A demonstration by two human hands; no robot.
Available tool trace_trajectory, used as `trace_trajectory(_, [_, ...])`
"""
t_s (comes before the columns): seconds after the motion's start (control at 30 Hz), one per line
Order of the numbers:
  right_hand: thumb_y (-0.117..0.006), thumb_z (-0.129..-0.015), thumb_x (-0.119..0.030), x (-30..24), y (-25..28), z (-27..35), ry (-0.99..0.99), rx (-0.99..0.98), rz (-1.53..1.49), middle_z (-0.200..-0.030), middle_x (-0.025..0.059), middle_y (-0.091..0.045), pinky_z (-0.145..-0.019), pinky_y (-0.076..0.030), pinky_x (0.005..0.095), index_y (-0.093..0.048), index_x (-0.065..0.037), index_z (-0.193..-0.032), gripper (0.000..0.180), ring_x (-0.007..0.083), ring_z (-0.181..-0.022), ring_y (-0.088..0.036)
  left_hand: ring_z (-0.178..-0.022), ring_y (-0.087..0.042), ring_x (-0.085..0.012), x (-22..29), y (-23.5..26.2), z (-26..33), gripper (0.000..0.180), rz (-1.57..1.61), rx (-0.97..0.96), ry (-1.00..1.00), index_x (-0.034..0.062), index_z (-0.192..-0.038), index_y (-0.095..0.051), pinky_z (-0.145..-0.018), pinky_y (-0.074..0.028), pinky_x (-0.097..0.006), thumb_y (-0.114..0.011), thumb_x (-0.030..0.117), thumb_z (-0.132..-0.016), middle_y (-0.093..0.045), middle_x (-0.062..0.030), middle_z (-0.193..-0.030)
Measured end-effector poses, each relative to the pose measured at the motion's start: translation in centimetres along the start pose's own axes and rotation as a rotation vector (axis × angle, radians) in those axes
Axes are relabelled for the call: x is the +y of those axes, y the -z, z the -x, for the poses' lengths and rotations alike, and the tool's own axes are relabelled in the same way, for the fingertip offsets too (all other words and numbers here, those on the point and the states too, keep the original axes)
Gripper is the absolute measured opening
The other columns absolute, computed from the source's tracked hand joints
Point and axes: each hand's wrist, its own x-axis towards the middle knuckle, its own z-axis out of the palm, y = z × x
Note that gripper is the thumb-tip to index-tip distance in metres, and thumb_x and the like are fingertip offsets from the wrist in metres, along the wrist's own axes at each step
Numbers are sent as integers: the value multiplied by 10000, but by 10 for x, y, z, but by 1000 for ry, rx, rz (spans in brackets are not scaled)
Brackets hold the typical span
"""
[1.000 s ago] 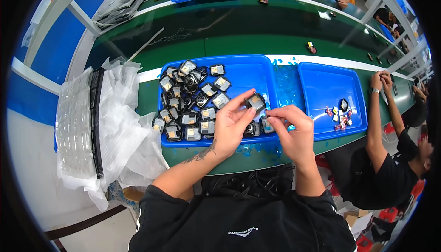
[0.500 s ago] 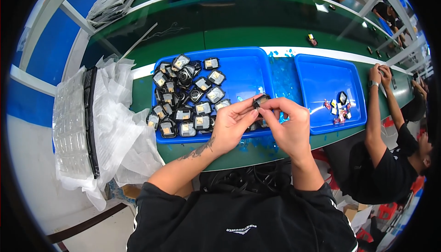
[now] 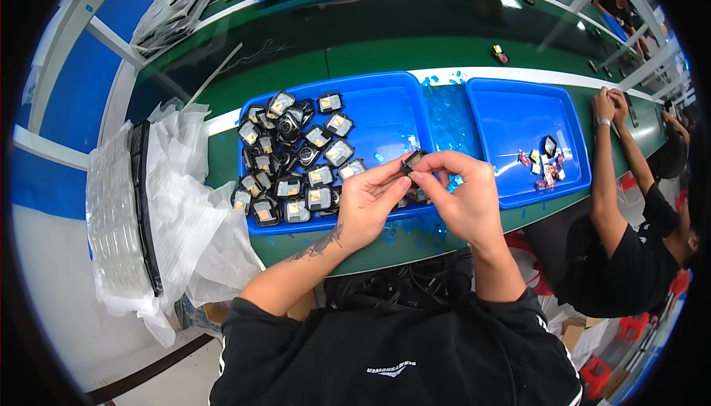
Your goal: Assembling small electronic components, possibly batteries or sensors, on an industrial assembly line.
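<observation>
Over the front right edge of a large blue tray (image 3: pixel 378 102), both my hands pinch one small black smartwatch case (image 3: pixel 414 159). My left hand (image 3: pixel 368 202) grips its left side between thumb and fingers. My right hand (image 3: pixel 468 193) closes on its right side, with the thumb near the left thumb. Fingers cover much of the case. Several similar smartwatch cases (image 3: pixel 339 153) lie heaped at the left of the tray, most showing grey and pale yellow insides; a few show a round, shiny back.
A second blue tray (image 3: pixel 503 110) at the right holds small red, white and yellow parts (image 3: pixel 548 174). Blue flakes (image 3: pixel 448 121) litter the gap between trays. Beyond runs a green belt (image 3: pixel 385 28). Clear plastic trays (image 3: pixel 115 213) and white wrapping (image 3: pixel 181 199) stand left; a co-worker (image 3: pixel 629 243) sits right.
The whole view has shifted slightly. Both hands keep their pinch on the smartwatch case, which appears tilted a little differently.
</observation>
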Motion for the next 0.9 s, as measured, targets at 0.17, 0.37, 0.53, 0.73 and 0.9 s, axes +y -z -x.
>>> trace_trajectory(0.17, [-725, -773, -45, 0, 1, 0, -13, 8, 20, -702, 83, -678, -543, -455, 290, -696, -4, -841, 84, 148, -510, -544, -1069, -584, -114, -2, 0, 0, 416, -11, -3, 1, -81, -1349, -476, -900, -485, -234, -559, -12, -946, -610, -128, -1229])
trace_trajectory(0.37, [-717, -772, -41, 0, 5, -2, 20, -49, 6, -663, 82, -666, -516, -444, 292, -697, -4, -824, 67, 150, -482, -545, -1114, -585, -172, -2, 1, 1, 405, -49, -28, -4, -92, -1342, -470, -959, -488, -296, -544, -8, -953, -598, -156, -1247])
trace_trajectory(0.53, [-725, -764, -68, 3, 6, 0, -17, -61, 71, -647, 45, -659, -611, -449, 299, -686, -30, -772, 55, 164, -514, -581, -1093, -574, -115, -1, -1, 2, 412, -18, -27, 22, -76, -1350, -478, -939, -475, -242, -552, -20, -948, -609, -123, -1237])
trace_trajectory(0.73, [-744, -723, -70, -4, 6, 0, 172, 41, 209, -599, 15, -622, -672, -443, 319, -630, -72, -671, 126, 186, -573, -607, -1111, -572, -131, 3, -2, 4, 407, -45, -53, 7, -81, -1353, -469, -955, -479, -264, -534, -13, -957, -595, -135, -1259])
trace_trajectory(0.9, [-784, -654, -34, -9, 5, 6, 155, 156, 173, -737, 72, -615, -687, -465, 331, -583, -46, -750, 224, 222, -661, -597, -1110, -581, -155, 11, -2, 7, 392, -111, -114, -25, -88, -1352, -465, -964, -488, -289, -506, 15, -976, -592, -155, -1262])
